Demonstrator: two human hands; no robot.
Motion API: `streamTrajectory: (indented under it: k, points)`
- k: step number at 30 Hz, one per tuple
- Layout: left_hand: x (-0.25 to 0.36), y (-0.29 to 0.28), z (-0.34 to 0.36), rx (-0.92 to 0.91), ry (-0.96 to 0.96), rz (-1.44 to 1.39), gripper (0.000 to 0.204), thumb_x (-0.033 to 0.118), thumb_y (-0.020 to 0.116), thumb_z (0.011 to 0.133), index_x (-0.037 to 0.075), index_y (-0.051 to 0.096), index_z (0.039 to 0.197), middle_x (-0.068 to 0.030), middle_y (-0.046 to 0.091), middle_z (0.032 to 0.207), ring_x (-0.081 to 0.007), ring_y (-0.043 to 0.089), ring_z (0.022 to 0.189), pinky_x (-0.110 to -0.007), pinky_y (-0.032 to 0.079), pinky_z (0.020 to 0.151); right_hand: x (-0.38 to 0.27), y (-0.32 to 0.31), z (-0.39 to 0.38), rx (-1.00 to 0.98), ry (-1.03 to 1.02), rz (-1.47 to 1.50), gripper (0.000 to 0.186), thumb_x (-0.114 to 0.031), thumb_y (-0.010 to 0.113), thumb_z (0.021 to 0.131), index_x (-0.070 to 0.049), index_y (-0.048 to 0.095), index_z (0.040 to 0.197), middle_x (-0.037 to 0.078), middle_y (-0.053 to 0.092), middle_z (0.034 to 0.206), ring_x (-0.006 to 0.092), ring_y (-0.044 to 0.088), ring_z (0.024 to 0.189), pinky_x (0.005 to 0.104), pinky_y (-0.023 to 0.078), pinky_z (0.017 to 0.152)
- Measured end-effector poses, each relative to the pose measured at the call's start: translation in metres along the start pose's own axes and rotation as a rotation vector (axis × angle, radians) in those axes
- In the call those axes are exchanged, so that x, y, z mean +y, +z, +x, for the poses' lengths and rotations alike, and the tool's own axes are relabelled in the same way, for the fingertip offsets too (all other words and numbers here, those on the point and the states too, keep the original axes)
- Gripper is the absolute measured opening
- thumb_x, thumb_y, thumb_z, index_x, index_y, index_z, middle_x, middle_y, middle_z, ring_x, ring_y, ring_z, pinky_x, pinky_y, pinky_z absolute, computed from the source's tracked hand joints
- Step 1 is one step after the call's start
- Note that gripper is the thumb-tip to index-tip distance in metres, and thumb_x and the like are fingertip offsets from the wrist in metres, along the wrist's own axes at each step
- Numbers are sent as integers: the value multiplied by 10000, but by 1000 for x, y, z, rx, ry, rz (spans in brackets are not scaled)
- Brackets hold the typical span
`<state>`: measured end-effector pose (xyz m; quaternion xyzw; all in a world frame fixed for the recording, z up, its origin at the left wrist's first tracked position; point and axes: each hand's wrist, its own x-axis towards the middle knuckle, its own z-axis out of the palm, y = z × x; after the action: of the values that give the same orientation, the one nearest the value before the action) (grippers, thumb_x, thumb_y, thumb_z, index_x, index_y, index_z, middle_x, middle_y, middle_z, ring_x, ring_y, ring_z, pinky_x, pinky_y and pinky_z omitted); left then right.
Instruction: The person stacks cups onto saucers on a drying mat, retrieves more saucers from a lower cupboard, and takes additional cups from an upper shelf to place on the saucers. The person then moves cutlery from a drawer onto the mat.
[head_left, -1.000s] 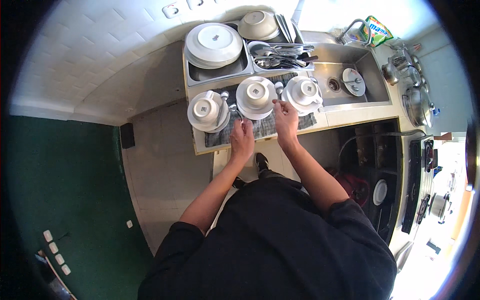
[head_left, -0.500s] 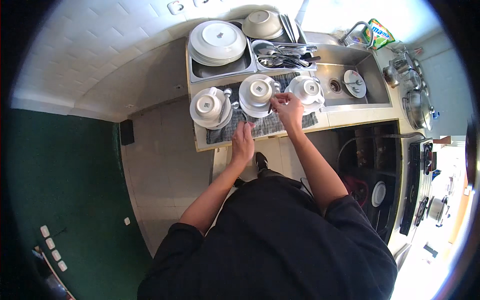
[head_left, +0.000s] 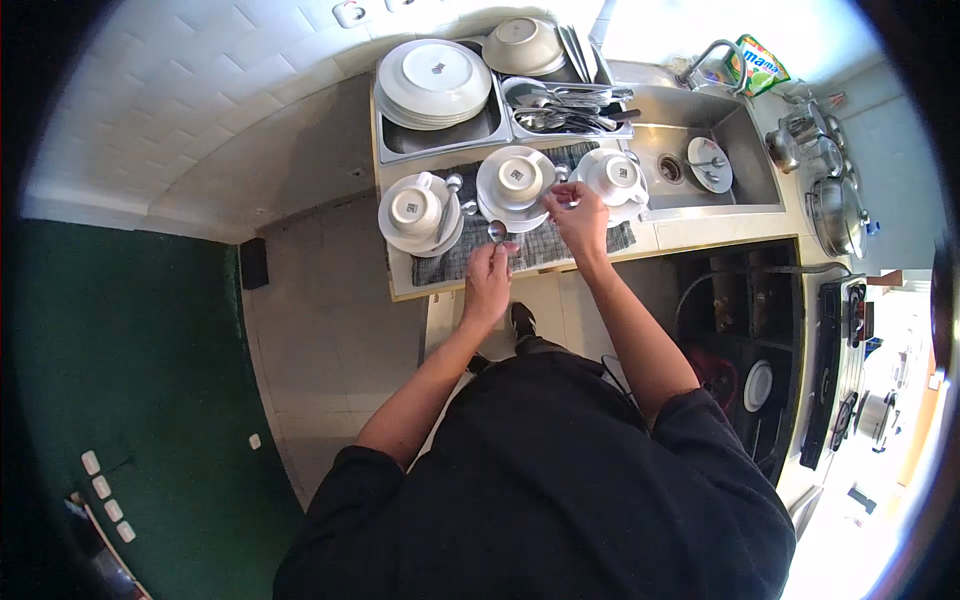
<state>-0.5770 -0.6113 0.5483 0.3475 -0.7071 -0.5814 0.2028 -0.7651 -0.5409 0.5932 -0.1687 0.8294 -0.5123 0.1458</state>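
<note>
Three white cups stand upside down on stacked white saucers: a left cup [head_left: 412, 208], a middle cup [head_left: 518, 173] and a right cup [head_left: 612, 175]. My left hand [head_left: 488, 285], at the counter's front edge, pinches a small metal spoon [head_left: 497, 231] with its bowl pointing away from me. Between the middle and right cups, my right hand [head_left: 580, 222] has its fingertips closed at a second spoon [head_left: 562, 173]; its handle is mostly hidden by the fingers. Beside the left cup lies another spoon [head_left: 449, 205] on the saucer.
A grey cloth [head_left: 440, 270] lies under the saucers. Behind are stacked white plates [head_left: 437, 75] in a metal tray, a cutlery tray [head_left: 570, 110] and cream bowls [head_left: 522, 45]. At right, the sink [head_left: 740, 130] holds a small plate [head_left: 710, 178] with cutlery on it.
The spoon in my left hand has turned so that its bowl now shows above my fingers. My right hand has shifted slightly, staying beside the middle saucer.
</note>
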Motion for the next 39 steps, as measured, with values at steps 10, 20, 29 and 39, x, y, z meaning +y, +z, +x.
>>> streamTrajectory:
  k: [10, 20, 29, 39]
  points:
    - [25, -2, -8, -71, -176, -288, 302, 245, 520, 1119, 57, 745, 1194, -22, 661, 903, -100, 597, 794, -288, 506, 734, -10, -10, -29, 93, -138, -105, 240, -197, 738, 969, 31, 736, 1041, 175, 759, 885, 217, 746, 845, 379, 568, 737]
    - [48, 6, -6, -199, -350, -443, 274, 185, 729, 1018, 5, 758, 1222, -16, 765, 1053, -94, 686, 930, -271, 536, 851, 45, -21, -98, -663, 610, 744, 377, -354, 528, 1128, -41, 666, 1284, 65, 690, 1194, 115, 591, 864, 265, 503, 770]
    - [61, 7, -5, -323, -455, -447, 330, 240, 726, 1028, 25, 740, 1278, 9, 740, 1047, -82, 618, 917, -259, 490, 828, 61, -38, -98, -795, 678, 1025, 269, -268, 705, 1042, -74, 674, 1227, -27, 664, 1053, 78, 572, 840, 227, 474, 750]
    - [33, -13, -32, -283, -466, -229, 300, 273, 596, 1076, 117, 725, 1298, -3, 722, 1165, -112, 628, 937, -288, 469, 786, 68, 10, -69, -56, 323, 389, 304, -214, 827, 931, 24, 717, 1084, 99, 785, 917, 138, 723, 788, 304, 555, 658]
